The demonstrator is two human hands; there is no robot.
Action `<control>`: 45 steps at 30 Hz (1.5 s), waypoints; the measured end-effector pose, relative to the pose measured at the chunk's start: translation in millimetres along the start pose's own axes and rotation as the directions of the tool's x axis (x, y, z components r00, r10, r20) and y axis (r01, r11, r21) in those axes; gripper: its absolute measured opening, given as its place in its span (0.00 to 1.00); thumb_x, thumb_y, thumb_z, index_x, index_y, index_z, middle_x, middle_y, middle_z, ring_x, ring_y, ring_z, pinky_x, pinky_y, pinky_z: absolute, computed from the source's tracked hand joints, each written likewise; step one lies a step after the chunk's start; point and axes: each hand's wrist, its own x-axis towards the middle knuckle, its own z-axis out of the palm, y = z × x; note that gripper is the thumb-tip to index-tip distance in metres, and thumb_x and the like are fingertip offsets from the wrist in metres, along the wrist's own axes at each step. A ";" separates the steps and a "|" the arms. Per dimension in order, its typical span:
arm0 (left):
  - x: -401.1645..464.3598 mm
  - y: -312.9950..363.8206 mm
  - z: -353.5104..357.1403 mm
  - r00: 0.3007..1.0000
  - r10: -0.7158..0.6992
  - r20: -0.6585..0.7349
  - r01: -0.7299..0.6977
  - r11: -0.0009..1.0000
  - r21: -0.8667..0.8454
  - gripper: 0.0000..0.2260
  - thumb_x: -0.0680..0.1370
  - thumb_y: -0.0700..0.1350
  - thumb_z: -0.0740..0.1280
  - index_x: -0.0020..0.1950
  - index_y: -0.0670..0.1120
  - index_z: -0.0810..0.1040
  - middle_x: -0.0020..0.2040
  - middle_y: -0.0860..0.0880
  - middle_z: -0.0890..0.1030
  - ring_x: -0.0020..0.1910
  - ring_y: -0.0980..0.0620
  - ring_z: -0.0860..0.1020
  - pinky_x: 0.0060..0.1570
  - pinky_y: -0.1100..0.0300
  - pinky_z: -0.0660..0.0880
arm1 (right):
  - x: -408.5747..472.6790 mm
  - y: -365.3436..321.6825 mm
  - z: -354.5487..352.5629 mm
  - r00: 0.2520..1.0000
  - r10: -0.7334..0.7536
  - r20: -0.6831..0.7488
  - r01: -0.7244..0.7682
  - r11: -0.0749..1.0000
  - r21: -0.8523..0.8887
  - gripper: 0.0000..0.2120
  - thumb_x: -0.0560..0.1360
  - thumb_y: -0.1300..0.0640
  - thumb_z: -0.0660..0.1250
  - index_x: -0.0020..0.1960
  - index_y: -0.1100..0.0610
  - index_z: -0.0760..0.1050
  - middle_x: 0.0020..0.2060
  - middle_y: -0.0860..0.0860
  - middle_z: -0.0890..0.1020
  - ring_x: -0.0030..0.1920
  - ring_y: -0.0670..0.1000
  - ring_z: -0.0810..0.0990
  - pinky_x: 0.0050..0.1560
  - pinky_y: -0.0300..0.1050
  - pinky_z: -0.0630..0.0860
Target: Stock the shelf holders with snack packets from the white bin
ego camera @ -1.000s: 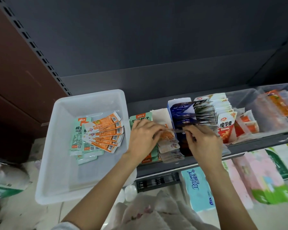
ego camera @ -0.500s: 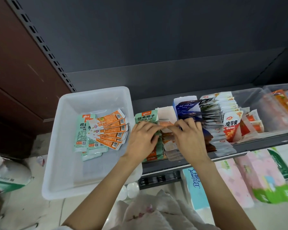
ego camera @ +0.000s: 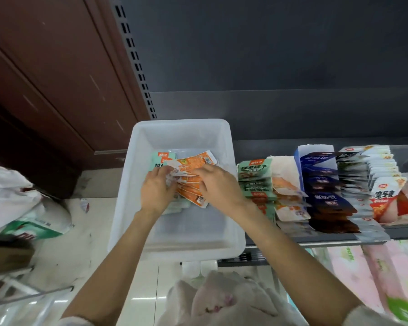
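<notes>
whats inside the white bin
In the white bin: fanned orange packets over green packets, gathered by the left hand and right hand. Hands hide the rest.

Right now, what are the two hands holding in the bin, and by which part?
Both hands grip the fanned orange packets: left hand at their left ends, right hand on their right side.

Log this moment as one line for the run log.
stage: picking up | left hand: on orange packets | right hand: on same packets | place: white bin | shelf: partly stocked
</notes>
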 end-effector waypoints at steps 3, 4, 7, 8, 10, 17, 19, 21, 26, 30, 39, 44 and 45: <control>13.4 -9.8 4.9 0.993 0.055 0.101 -0.064 0.995 0.079 0.18 0.72 0.37 0.67 0.63 0.41 0.75 0.60 0.41 0.77 0.59 0.39 0.73 0.57 0.49 0.70 | 48.1 -0.8 43.6 0.976 0.072 0.205 -0.042 0.989 -0.144 0.28 0.76 0.56 0.63 0.74 0.58 0.59 0.69 0.57 0.65 0.69 0.59 0.63 0.68 0.53 0.63; 17.0 -10.5 6.5 0.988 0.077 0.134 -0.088 0.993 0.082 0.21 0.72 0.37 0.66 0.65 0.41 0.73 0.64 0.42 0.75 0.63 0.40 0.71 0.60 0.50 0.68 | 59.9 1.6 55.7 0.969 0.099 0.224 -0.056 0.980 -0.189 0.30 0.76 0.54 0.64 0.74 0.57 0.58 0.70 0.58 0.63 0.70 0.61 0.61 0.70 0.54 0.60; 22.5 -11.5 10.2 0.963 0.075 0.261 -0.109 0.987 0.121 0.25 0.76 0.42 0.63 0.73 0.45 0.63 0.73 0.46 0.64 0.72 0.46 0.61 0.69 0.53 0.60 | 76.8 11.2 80.6 0.924 0.232 0.304 -0.164 0.959 -0.231 0.33 0.76 0.48 0.63 0.75 0.56 0.52 0.73 0.60 0.55 0.73 0.65 0.51 0.72 0.59 0.52; 22.4 -13.1 10.9 0.948 0.066 0.310 -0.117 0.982 0.148 0.26 0.77 0.43 0.63 0.74 0.46 0.61 0.74 0.47 0.62 0.73 0.47 0.58 0.71 0.53 0.57 | 76.3 13.7 84.7 0.907 0.260 0.331 -0.182 0.952 -0.247 0.32 0.78 0.48 0.62 0.75 0.56 0.51 0.74 0.60 0.52 0.74 0.66 0.48 0.72 0.60 0.50; 19.8 -18.1 12.4 0.923 0.082 0.376 -0.160 0.970 0.181 0.26 0.77 0.46 0.64 0.73 0.47 0.61 0.74 0.48 0.61 0.73 0.47 0.57 0.72 0.52 0.56 | 68.7 14.9 88.3 0.907 0.248 0.341 -0.159 0.950 -0.269 0.29 0.80 0.50 0.58 0.76 0.55 0.52 0.75 0.59 0.51 0.74 0.66 0.46 0.72 0.61 0.51; 1.9 -21.4 0.5 0.880 0.145 0.451 -0.309 0.897 0.315 0.23 0.75 0.51 0.66 0.68 0.51 0.68 0.62 0.48 0.72 0.63 0.47 0.70 0.61 0.56 0.67 | 30.9 -7.4 80.4 0.972 0.076 0.222 0.006 0.937 -0.348 0.19 0.78 0.49 0.62 0.67 0.52 0.68 0.61 0.55 0.75 0.61 0.59 0.73 0.59 0.52 0.71; 0.7 -20.3 -10.7 0.872 0.137 0.471 -0.311 0.897 0.315 0.21 0.75 0.53 0.67 0.66 0.52 0.70 0.60 0.49 0.74 0.59 0.49 0.74 0.55 0.57 0.71 | 27.5 -9.5 79.6 0.980 0.057 0.191 0.015 0.933 -0.358 0.17 0.77 0.53 0.63 0.66 0.53 0.69 0.60 0.54 0.76 0.61 0.57 0.73 0.58 0.51 0.71; 0.9 -18.6 -23.9 0.858 0.128 0.498 -0.292 0.919 0.267 0.19 0.74 0.56 0.68 0.64 0.54 0.74 0.60 0.50 0.77 0.57 0.49 0.76 0.52 0.58 0.72 | 27.9 -9.5 77.0 0.977 0.080 0.197 -0.008 0.939 -0.345 0.18 0.77 0.55 0.64 0.67 0.53 0.69 0.61 0.53 0.75 0.62 0.58 0.72 0.59 0.53 0.71; -6.4 -10.3 -49.9 0.916 0.215 0.340 -0.284 0.944 0.169 0.14 0.76 0.59 0.65 0.59 0.59 0.79 0.54 0.52 0.82 0.50 0.50 0.80 0.45 0.59 0.72 | 22.4 -13.5 58.5 0.989 0.027 0.148 0.009 0.971 -0.237 0.14 0.79 0.49 0.59 0.63 0.48 0.75 0.56 0.51 0.78 0.56 0.56 0.74 0.57 0.50 0.71; -12.9 9.3 -58.1 0.991 0.084 -0.104 -0.119 0.906 -0.407 0.16 0.75 0.49 0.70 0.63 0.53 0.75 0.59 0.56 0.79 0.56 0.58 0.75 0.53 0.64 0.72 | 5.6 -13.2 11.9 0.962 0.183 -0.203 -0.137 0.965 0.222 0.09 0.80 0.56 0.61 0.54 0.56 0.79 0.46 0.51 0.83 0.43 0.50 0.81 0.39 0.42 0.75; -7.6 118.0 -67.7 0.892 0.250 0.376 0.088 0.720 -0.688 0.08 0.73 0.44 0.72 0.51 0.52 0.79 0.47 0.54 0.83 0.43 0.54 0.82 0.41 0.66 0.77 | -64.0 26.4 -80.2 0.822 0.557 -0.118 -0.158 0.423 0.892 0.17 0.76 0.61 0.66 0.58 0.47 0.65 0.53 0.48 0.81 0.47 0.45 0.83 0.38 0.41 0.80; 1.6 182.5 -43.0 0.824 0.520 0.224 -0.346 0.775 -0.528 0.07 0.72 0.46 0.72 0.48 0.55 0.79 0.43 0.60 0.80 0.41 0.60 0.79 0.45 0.58 0.78 | -122.9 73.0 -129.2 0.713 0.472 -0.519 -0.181 0.839 0.514 0.09 0.75 0.58 0.68 0.53 0.50 0.72 0.42 0.44 0.82 0.40 0.45 0.81 0.38 0.40 0.76; 2.7 196.2 -34.8 0.805 0.568 0.171 -0.421 0.750 -0.509 0.07 0.72 0.46 0.72 0.48 0.54 0.79 0.42 0.61 0.80 0.41 0.60 0.79 0.45 0.58 0.78 | -133.3 83.4 -135.5 0.714 0.428 -0.554 -0.216 0.887 0.407 0.07 0.76 0.57 0.67 0.53 0.51 0.74 0.40 0.44 0.81 0.38 0.47 0.80 0.38 0.42 0.74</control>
